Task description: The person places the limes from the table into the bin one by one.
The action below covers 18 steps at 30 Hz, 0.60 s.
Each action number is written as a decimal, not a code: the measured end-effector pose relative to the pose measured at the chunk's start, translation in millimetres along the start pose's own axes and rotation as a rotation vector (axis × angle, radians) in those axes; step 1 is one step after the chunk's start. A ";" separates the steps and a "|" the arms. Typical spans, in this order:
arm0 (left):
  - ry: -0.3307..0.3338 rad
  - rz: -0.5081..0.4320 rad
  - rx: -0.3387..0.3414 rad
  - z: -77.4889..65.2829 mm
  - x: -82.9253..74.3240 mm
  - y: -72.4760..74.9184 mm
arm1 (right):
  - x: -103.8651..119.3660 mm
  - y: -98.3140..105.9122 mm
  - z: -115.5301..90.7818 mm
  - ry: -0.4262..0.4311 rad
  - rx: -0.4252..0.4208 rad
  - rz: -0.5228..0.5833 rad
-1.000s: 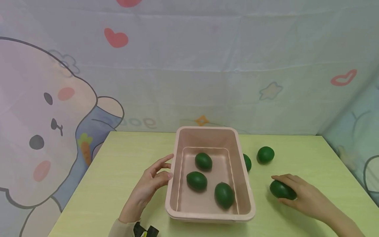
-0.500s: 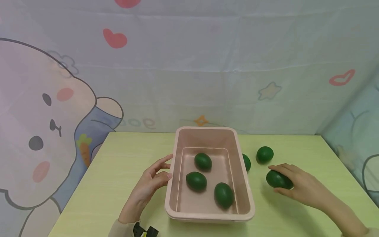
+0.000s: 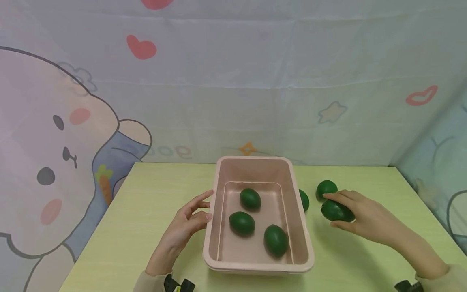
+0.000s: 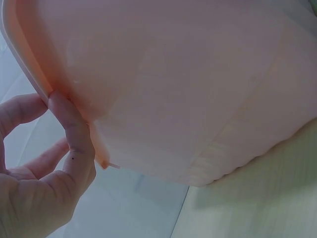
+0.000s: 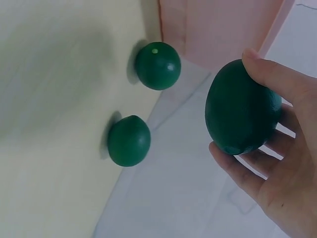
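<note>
Currently right hand (image 3: pixel 366 217) grips green fruit (image 3: pixel 335 211) right of pink bin (image 3: pixel 258 267), thumb opposing fingers, presumably for secure hold; left hand (image 3: pixel 187 221), fingers relaxed, touches bin rim, likely bracing it.

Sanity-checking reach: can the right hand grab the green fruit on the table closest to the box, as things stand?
Probably not: the right hand holds another green fruit. With that grip free, likely yes; nothing appears to block the target fruit by the box from the right.
</note>
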<state>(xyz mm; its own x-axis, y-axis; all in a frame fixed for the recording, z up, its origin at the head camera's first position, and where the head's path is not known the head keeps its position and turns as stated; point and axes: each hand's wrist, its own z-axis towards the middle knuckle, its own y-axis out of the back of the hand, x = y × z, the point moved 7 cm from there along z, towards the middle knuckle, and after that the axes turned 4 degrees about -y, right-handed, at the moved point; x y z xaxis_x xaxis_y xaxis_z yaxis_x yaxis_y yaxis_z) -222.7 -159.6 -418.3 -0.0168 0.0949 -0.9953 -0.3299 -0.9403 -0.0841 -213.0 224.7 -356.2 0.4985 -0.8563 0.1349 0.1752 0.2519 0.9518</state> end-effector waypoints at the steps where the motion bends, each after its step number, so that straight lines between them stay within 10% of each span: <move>1: -0.001 0.000 0.001 -0.1 -0.2 -0.1 | 0.8 1.7 1.2 0.001 0.006 -0.002; 18: 0.009 0.004 -0.006 0.3 0.7 0.4 | 18.8 24.3 25.0 0.048 0.029 -0.011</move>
<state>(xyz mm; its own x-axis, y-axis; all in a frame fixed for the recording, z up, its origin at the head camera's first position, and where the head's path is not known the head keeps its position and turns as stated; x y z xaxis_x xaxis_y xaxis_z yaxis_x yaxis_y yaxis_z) -223.1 -159.8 -419.1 -0.0099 0.0882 -0.9961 -0.3245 -0.9425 -0.0802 -220.5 203.5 -323.7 0.5368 -0.8362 0.1122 0.1563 0.2292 0.9608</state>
